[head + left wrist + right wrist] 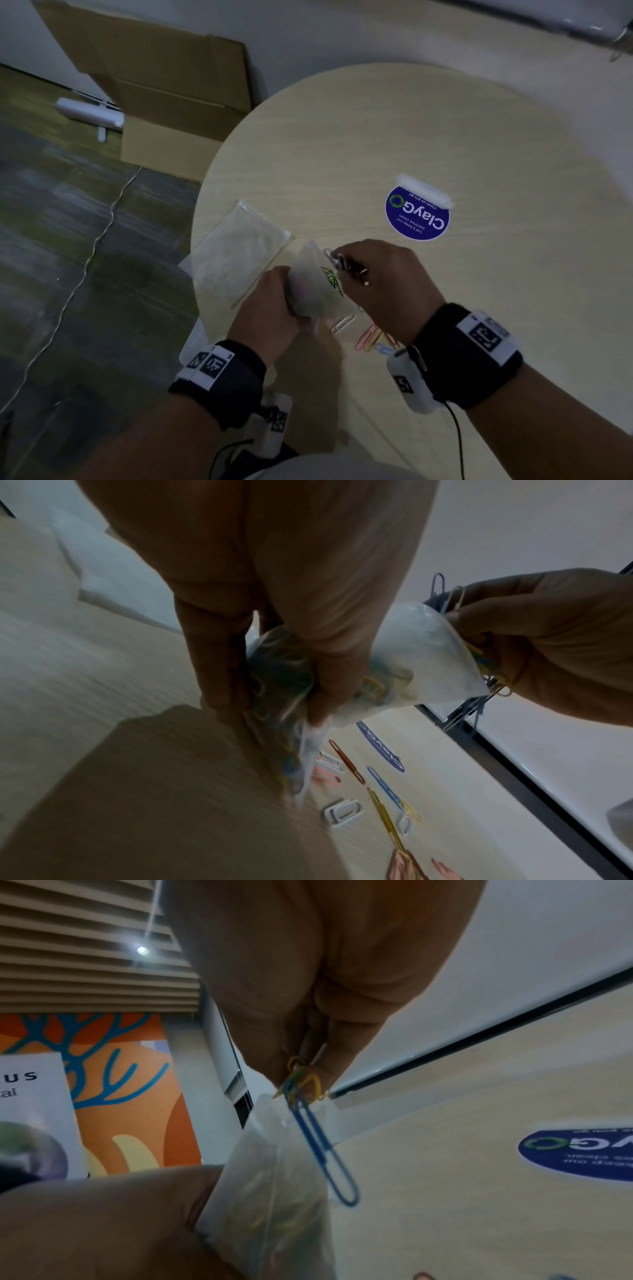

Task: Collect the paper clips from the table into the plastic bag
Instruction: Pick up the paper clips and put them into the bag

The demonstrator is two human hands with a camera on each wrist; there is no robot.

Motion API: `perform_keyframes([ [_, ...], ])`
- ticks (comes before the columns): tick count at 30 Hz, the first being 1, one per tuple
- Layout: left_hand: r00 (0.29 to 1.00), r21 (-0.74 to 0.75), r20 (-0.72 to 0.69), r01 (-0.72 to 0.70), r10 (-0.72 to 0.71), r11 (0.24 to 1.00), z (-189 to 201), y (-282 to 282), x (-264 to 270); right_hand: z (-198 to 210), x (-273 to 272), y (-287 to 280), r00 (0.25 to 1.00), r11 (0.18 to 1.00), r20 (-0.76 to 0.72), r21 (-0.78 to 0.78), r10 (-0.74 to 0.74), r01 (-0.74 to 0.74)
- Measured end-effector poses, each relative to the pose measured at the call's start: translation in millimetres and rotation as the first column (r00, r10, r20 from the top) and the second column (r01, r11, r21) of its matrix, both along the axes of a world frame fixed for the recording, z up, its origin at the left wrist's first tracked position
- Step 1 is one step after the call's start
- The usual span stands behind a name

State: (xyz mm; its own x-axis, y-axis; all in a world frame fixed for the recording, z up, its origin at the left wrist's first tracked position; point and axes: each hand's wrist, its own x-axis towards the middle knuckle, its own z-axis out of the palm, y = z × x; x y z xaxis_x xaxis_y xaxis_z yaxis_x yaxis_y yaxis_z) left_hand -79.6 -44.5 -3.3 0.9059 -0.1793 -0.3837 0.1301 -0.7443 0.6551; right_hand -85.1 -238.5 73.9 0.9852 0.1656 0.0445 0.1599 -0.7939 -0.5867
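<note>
My left hand [274, 301] grips a small clear plastic bag [313, 287] by its lower part, above the near-left part of the round table [411, 144]; coloured clips show through the bag [421, 658]. My right hand [373, 274] pinches a bunch of paper clips [334, 258] at the bag's mouth. In the right wrist view a long blue clip [322, 1145] hangs from the fingers over the bag [274, 1204], with yellow and green clips bunched above it. Several loose clips [370, 337] lie on the table under my right wrist, also seen as white, red, blue and yellow clips [359, 785].
A flat stack of clear bags [236, 246] lies at the table's left edge. A round blue sticker [416, 214] with a white strip is on the table beyond my hands. Cardboard boxes [164, 102] and a cable [85, 253] are on the floor to the left.
</note>
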Motion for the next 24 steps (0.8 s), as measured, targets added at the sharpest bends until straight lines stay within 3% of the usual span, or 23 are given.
perform_keyframes([
  [5,1.000,-0.012,0.001,-0.011,0.011,1.000,3.9,-2.1,-0.2,-5.3,1.7,7.3,0.992,0.990,-0.102,-0.106,0.081,-0.091],
  [8,1.000,0.000,0.011,-0.008,0.008,1.000,5.5,-3.0,0.6,0.6,-0.5,1.5,0.985,0.993,-0.141,-0.048,0.103,-0.110],
  [14,1.000,0.006,-0.004,-0.009,0.009,1.000,4.2,-1.5,0.2,2.4,1.7,-8.2,0.991,0.975,-0.070,0.183,-0.114,0.125],
  [17,1.000,0.009,0.012,0.010,-0.010,1.000,0.7,-0.3,0.4,-7.4,1.7,-7.4,0.984,0.971,-0.101,0.174,-0.146,0.162],
  [21,1.000,-0.014,0.024,0.021,-0.020,1.000,-4.0,1.6,1.5,-14.0,-2.8,-6.5,0.979,0.979,-0.190,0.174,-0.077,0.111],
  [24,0.999,-0.065,0.029,0.019,-0.017,0.998,-8.0,7.1,1.3,-18.6,-7.9,-26.2,0.936,0.893,-0.294,0.343,-0.192,0.291],
])
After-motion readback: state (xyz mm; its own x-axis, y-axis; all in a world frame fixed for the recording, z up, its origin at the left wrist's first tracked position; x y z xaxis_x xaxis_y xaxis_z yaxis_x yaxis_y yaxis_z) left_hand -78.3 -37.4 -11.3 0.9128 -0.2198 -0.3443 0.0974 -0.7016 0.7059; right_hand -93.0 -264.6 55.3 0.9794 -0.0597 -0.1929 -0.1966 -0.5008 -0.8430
